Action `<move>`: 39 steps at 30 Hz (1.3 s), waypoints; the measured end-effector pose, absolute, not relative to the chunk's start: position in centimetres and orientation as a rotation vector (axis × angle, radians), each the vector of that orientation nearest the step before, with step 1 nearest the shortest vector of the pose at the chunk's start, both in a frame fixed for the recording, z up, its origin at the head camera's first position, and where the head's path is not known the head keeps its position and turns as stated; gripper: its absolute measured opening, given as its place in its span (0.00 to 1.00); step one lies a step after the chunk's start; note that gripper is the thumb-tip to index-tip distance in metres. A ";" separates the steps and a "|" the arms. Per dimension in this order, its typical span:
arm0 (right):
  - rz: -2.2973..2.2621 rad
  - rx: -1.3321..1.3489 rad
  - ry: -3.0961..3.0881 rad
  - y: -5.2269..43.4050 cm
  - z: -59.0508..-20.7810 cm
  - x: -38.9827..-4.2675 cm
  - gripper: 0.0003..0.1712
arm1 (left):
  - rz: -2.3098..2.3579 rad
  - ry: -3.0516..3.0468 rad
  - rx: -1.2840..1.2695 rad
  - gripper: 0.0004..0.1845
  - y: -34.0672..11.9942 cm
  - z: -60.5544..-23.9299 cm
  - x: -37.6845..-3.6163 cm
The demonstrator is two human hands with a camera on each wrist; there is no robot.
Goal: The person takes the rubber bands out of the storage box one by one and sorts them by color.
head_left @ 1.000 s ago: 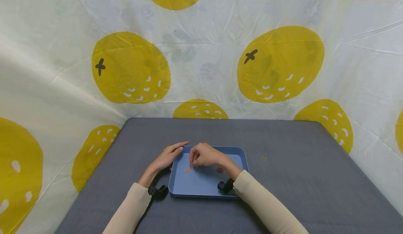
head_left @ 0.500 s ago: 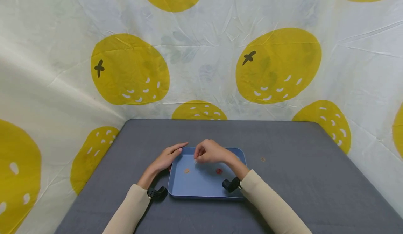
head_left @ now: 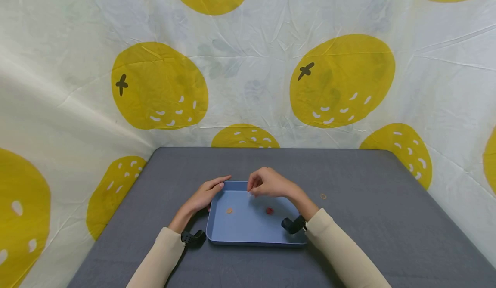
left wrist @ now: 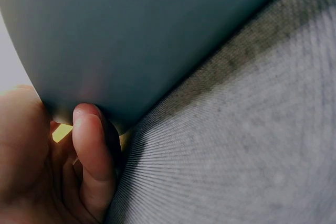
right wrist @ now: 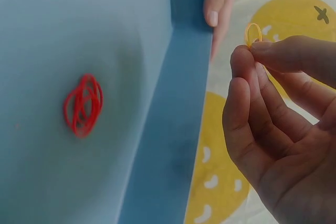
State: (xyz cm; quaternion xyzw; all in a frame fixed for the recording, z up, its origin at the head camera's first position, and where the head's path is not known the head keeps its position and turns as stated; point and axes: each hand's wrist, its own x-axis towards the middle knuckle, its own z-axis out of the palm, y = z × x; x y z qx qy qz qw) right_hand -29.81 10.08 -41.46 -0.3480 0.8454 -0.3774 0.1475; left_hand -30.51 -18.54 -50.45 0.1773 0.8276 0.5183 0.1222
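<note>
The left hand (head_left: 203,195) rests flat, fingers straight, against the tray's (head_left: 248,232) far-left corner. The right hand (head_left: 269,182) hangs over the tray's far rim, pinching a small yellow band (right wrist: 253,33) upright in its grip, with the red bands (head_left: 269,211) lying just near of it.

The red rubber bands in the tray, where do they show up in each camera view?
Head: the red rubber bands lie on the blue tray floor, right of centre, below the right hand.
Left wrist: not in view; only the tray's outer wall and the left hand show.
Right wrist: a red tangle at left on the tray floor.
Shared landmark: the blue tray.
</note>
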 end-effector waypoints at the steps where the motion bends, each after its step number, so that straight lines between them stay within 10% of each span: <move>1: -1.089 -1.002 2.436 10.3 -41.4 -29.8 0.05 | 1.511 2.416 0.517 0.24 -18.5 -50.4 -30.5; 39: -1.119 -0.856 2.564 20.5 -40.8 -27.9 0.04 | 1.492 2.433 0.578 0.24 -18.7 -50.3 -30.4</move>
